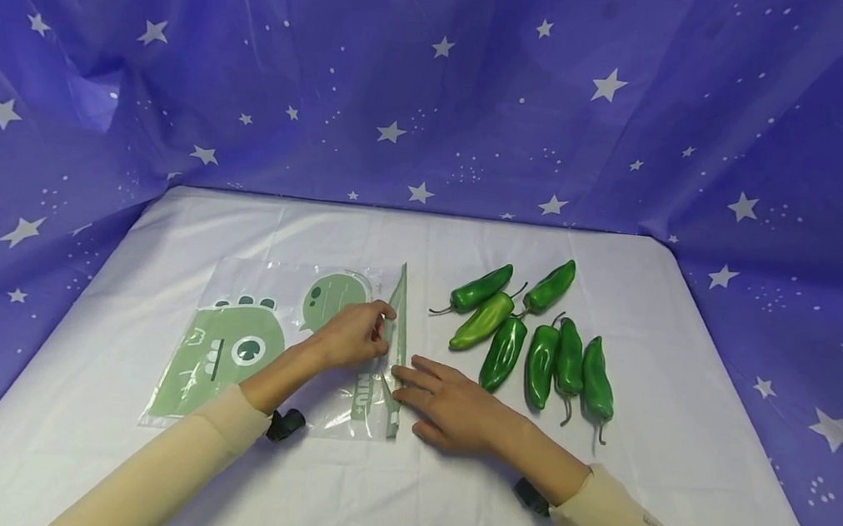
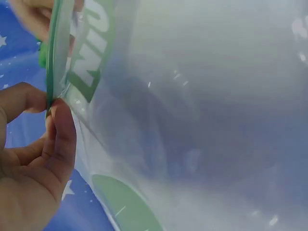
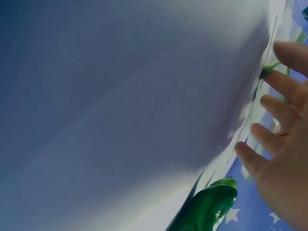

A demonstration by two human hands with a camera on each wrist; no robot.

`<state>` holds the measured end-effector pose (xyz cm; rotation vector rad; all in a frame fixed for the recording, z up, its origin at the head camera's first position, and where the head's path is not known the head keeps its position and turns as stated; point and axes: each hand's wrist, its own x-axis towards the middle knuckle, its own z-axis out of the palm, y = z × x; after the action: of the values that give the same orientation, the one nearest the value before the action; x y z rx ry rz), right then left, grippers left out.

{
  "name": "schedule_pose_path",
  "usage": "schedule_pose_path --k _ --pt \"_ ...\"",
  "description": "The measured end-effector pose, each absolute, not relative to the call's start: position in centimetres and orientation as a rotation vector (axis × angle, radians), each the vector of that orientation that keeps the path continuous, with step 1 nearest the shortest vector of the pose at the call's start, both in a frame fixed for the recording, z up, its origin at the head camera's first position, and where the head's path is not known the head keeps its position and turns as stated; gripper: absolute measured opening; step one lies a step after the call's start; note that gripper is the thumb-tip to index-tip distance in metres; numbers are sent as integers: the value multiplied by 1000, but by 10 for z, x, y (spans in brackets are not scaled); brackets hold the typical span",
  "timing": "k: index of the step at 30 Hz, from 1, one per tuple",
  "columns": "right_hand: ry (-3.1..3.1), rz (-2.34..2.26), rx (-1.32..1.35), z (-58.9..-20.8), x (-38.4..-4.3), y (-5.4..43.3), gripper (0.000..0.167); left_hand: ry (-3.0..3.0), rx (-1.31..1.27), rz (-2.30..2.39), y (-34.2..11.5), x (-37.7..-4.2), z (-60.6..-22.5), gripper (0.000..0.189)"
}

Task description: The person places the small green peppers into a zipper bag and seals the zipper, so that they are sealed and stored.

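A clear zip bag point(image 1: 182, 367) with a green cartoon print lies flat on the table, its green-edged mouth point(image 1: 401, 311) toward the right. My left hand point(image 1: 351, 332) pinches one layer of that mouth near its middle; the left wrist view shows thumb and fingertips point(image 2: 62, 113) meeting on the plastic beside the green strip. My right hand point(image 1: 454, 404) has spread, fairly straight fingers, with the fingertips right at the bag's mouth from the right side. In the right wrist view, a fingertip of the right hand point(image 3: 284, 125) overlaps the green strip. The bag's mouth stands partly parted near the right fingers.
Several green peppers lie right of the bag, among them a lighter green pepper point(image 1: 482, 322) and a dark one point(image 1: 598, 379) at the far right. A white cloth covers the table point(image 1: 319, 233). Purple star-patterned sheeting point(image 1: 437, 89) rises behind and at both sides.
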<state>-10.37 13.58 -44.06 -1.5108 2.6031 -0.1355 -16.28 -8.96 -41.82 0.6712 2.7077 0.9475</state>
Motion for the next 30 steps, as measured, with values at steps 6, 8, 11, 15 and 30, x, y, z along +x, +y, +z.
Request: schedule_pose_path --k 6,8,11,15,30 --pt "2535 -327 -1366 -441 -115 136 47 2724 720 923 -95 -162 -408 44" --pt "2549 -349 -1365 -441 -119 135 50 2725 724 913 -97 -161 -404 43" --pt "2582 -378 -1378 -440 -126 133 52 2734 738 893 -100 -161 -399 42" --pt "2638 -343 -1408 -442 -132 131 51 2735 763 876 -104 -160 -394 41" --pt "2569 -267 -1449 -440 -139 126 44 2747 868 805 -100 -162 -392 38"
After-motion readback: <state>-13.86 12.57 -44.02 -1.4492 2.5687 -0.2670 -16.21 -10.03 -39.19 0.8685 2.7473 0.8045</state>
